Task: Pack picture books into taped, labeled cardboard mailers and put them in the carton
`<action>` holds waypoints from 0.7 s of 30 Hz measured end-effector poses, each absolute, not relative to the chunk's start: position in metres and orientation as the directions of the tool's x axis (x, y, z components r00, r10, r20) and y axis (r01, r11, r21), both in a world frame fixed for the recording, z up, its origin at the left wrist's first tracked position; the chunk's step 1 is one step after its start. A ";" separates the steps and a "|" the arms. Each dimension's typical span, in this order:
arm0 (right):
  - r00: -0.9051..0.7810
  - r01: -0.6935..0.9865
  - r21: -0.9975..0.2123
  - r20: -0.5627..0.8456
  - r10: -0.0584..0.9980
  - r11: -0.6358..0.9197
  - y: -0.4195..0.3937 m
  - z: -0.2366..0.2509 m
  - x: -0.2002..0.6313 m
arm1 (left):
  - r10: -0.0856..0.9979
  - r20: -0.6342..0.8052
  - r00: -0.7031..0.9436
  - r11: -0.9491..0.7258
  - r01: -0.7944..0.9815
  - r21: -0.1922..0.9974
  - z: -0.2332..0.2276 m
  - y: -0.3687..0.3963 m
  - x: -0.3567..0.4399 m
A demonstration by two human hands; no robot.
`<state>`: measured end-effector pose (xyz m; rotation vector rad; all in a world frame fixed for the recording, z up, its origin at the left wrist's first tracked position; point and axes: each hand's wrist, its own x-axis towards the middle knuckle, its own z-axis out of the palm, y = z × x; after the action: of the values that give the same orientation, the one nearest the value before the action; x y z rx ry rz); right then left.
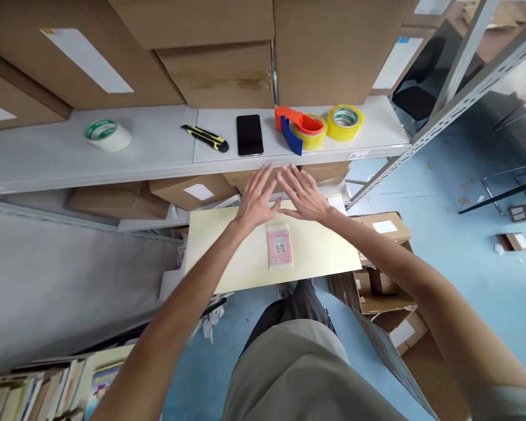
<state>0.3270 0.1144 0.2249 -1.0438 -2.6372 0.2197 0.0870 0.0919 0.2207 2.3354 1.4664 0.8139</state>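
My left hand (256, 196) and my right hand (302, 193) lie flat, fingers spread, on the far edge of a pale yellow sheet (324, 248). The sheet rests level below the white shelf (158, 158). A small pink packet (279, 246) with a label lies on the sheet just below my hands, untouched. Neither hand holds anything.
On the shelf stand a white tape roll (108, 134), a yellow-black utility knife (205, 138), a black phone (249, 134), an orange tape dispenser (300, 128) and a yellow tape roll (345, 121). Cardboard boxes (221, 73) sit behind them. Open boxes (383, 280) lie on the blue floor at right, books (48, 389) at lower left.
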 end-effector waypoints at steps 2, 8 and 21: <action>-0.665 0.654 -0.243 0.267 0.697 0.717 0.128 0.255 0.320 | 0.887 0.386 0.255 -0.438 0.729 0.526 0.250 0.120 0.080; -0.673 0.607 -0.223 0.367 0.642 0.763 0.149 0.293 0.273 | 0.929 0.369 -0.027 -0.187 0.826 0.532 0.290 0.184 0.011; -0.493 0.785 -0.245 0.309 0.813 0.569 0.221 0.292 0.184 | 0.990 0.120 0.078 -0.100 0.976 0.194 0.275 0.157 -0.035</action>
<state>0.1841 0.2206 0.2920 -1.2954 -2.4159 0.1003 -0.0347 0.1570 0.2750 2.2591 2.0642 0.3394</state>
